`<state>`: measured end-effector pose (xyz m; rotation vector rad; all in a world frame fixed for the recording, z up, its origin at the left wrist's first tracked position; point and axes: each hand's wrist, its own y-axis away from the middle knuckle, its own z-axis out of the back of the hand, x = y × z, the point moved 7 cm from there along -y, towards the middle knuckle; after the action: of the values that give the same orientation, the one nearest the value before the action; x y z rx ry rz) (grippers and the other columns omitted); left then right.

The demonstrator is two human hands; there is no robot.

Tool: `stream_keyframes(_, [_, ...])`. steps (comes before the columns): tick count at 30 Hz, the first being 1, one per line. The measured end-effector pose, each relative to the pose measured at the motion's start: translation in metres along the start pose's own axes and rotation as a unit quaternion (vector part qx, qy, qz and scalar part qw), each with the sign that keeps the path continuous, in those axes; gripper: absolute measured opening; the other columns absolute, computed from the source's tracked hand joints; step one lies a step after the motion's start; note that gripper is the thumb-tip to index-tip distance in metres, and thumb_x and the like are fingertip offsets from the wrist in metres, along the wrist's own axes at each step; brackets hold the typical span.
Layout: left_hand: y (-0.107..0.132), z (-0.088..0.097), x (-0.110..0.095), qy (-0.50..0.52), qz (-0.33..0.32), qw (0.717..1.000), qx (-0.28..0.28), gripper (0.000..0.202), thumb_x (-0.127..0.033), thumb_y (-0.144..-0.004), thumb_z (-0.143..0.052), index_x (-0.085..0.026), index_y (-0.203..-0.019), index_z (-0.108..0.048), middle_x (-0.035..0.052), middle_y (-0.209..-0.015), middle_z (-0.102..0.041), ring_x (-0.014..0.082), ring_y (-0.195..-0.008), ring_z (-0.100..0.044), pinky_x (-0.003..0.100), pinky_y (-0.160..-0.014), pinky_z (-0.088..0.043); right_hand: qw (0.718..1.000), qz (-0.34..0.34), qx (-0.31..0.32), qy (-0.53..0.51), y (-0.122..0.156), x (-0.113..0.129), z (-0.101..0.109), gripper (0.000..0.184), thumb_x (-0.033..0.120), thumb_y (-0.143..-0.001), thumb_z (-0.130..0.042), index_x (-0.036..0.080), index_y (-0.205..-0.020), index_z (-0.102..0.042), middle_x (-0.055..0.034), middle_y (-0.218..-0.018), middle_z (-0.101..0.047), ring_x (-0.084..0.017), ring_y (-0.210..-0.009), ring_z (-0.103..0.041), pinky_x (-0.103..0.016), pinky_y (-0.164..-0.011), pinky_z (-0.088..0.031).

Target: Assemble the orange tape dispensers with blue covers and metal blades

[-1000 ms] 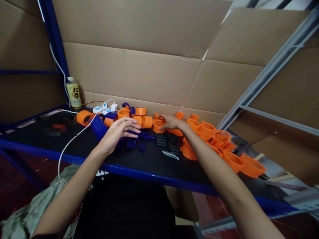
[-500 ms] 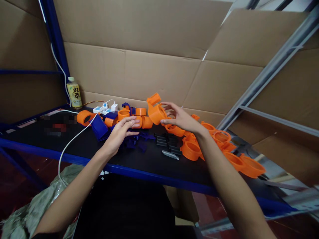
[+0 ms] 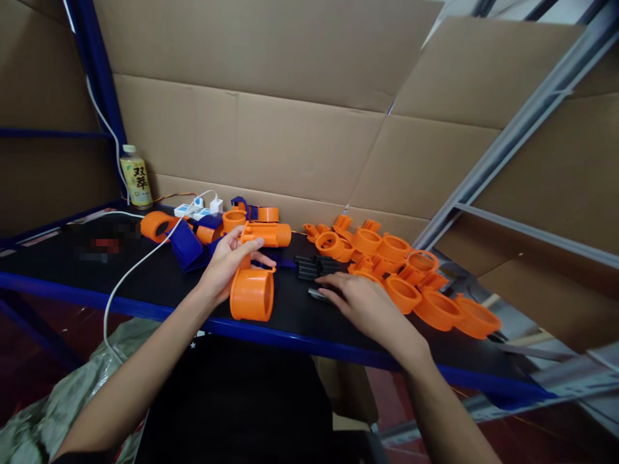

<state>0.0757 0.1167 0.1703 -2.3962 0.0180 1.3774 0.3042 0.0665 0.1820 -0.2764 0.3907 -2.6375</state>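
Note:
My left hand (image 3: 225,263) grips an orange plastic holder (image 3: 252,294), with its wide ring hanging low and its ribbed tube-like part on top. The thumb lies across the ribbed part. On the right, my right hand (image 3: 360,299) is down at a bunch of black rods (image 3: 309,267), fingers curled and thumb close to them. What the fingertips pinch, if anything, is hidden. A silver blade-like tool (image 3: 316,294) lies beneath that thumb, partly covered. Several more orange holders (image 3: 400,293) stand to the right of the right hand.
Behind my left hand are orange rings with blue straps (image 3: 187,246). A white power strip (image 3: 196,211) with plugs sits at the back, and a white cable (image 3: 140,265) runs over the table's front edge. A yellow-labelled bottle (image 3: 136,177) stands back left. Cardboard (image 3: 271,138) walls the back.
An orange holder, held up by my right hand before, is now in my left hand, lower and turned. My right hand has come down to the black rods. The view shifted slightly.

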Motion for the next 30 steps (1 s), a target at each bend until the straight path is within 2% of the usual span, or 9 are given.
stream_keyframes(2, [0.001,0.000,0.001,-0.011,0.010,1.000,0.001,0.039,-0.037,-0.082,-0.079,-0.018,-0.109,-0.058,0.0042,-0.079,-0.074,0.0209,-0.057,-0.074,0.023,-0.044,-0.055,0.998,-0.007,0.007,0.054,0.004,-0.014,-0.016,0.027,0.031,-0.102,-0.053,0.022,-0.114,-0.075,-0.0099,-0.114,-0.075,-0.026,-0.101,-0.073,-0.039,-0.088,-0.057])
stream_keyframes(5, [0.002,-0.001,0.006,-0.022,0.031,0.999,0.001,0.037,-0.046,-0.087,-0.074,-0.018,-0.106,-0.058,0.0009,-0.061,-0.068,0.0208,-0.050,-0.071,0.022,-0.042,-0.053,0.993,-0.016,0.026,0.111,0.007,-0.020,-0.035,0.026,0.025,-0.102,-0.050,0.021,-0.108,-0.076,-0.0086,-0.105,-0.075,-0.024,-0.090,-0.073,-0.033,-0.075,-0.054])
stream_keyframes(10, [0.003,-0.007,0.010,-0.034,0.035,0.998,0.026,0.037,-0.044,-0.085,-0.077,-0.018,-0.102,-0.057,0.0012,-0.066,-0.070,0.0180,-0.051,-0.072,0.020,-0.047,-0.055,0.988,-0.034,0.024,0.150,0.005,-0.022,-0.042,0.024,0.021,-0.100,-0.050,0.021,-0.097,-0.073,-0.0064,-0.098,-0.073,-0.022,-0.081,-0.070,-0.030,-0.064,-0.045])
stream_keyframes(16, [0.003,-0.011,0.015,-0.064,0.041,0.995,0.057,0.040,-0.039,-0.084,-0.078,-0.017,-0.108,-0.055,0.0040,-0.084,-0.074,0.0194,-0.060,-0.075,0.026,-0.054,-0.061,0.997,-0.055,0.002,0.056,0.004,-0.030,-0.033,0.014,0.017,-0.093,-0.058,0.021,-0.089,-0.070,-0.0034,-0.093,-0.071,-0.018,-0.079,-0.067,-0.029,-0.067,-0.043])
stream_keyframes(20, [0.006,-0.015,0.023,-0.110,0.063,0.988,0.084,0.038,-0.033,-0.083,-0.080,-0.016,-0.107,-0.056,0.0073,-0.101,-0.075,0.0178,-0.066,-0.076,0.028,-0.059,-0.064,0.996,-0.044,-0.037,-0.075,0.003,-0.023,-0.016,0.010,0.023,-0.094,-0.061,0.021,-0.090,-0.070,-0.0027,-0.088,-0.071,-0.016,-0.073,-0.063,-0.027,-0.066,-0.045])
stream_keyframes(24, [0.011,-0.021,0.034,-0.142,0.082,0.982,0.094,0.037,-0.034,-0.084,-0.079,-0.015,-0.108,-0.057,0.0084,-0.100,-0.075,0.0190,-0.067,-0.076,0.029,-0.057,-0.064,0.978,-0.021,-0.085,-0.191,0.002,-0.003,0.007,0.016,0.035,-0.095,-0.064,0.021,-0.094,-0.071,-0.0010,-0.080,-0.068,-0.013,-0.065,-0.058,-0.024,-0.056,-0.043])
stream_keyframes(27, [0.013,-0.025,0.039,-0.154,0.087,0.979,0.100,0.040,-0.034,-0.083,-0.080,-0.015,-0.109,-0.057,0.0074,-0.096,-0.075,0.0185,-0.065,-0.076,0.028,-0.056,-0.063,0.973,-0.005,-0.110,-0.200,-0.002,0.011,0.016,0.015,0.035,-0.094,-0.067,0.020,-0.093,-0.072,-0.0012,-0.079,-0.069,-0.012,-0.063,-0.057,-0.024,-0.055,-0.042])
stream_keyframes(30, [0.013,-0.026,0.041,-0.159,0.086,0.977,0.112,0.040,-0.033,-0.082,-0.081,-0.015,-0.109,-0.057,0.0068,-0.096,-0.074,0.0183,-0.064,-0.075,0.028,-0.055,-0.062,0.974,0.012,-0.115,-0.193,-0.008,0.016,0.015,0.015,0.033,-0.094,-0.067,0.020,-0.096,-0.075,-0.0028,-0.084,-0.072,-0.013,-0.065,-0.057,-0.026,-0.059,-0.044])
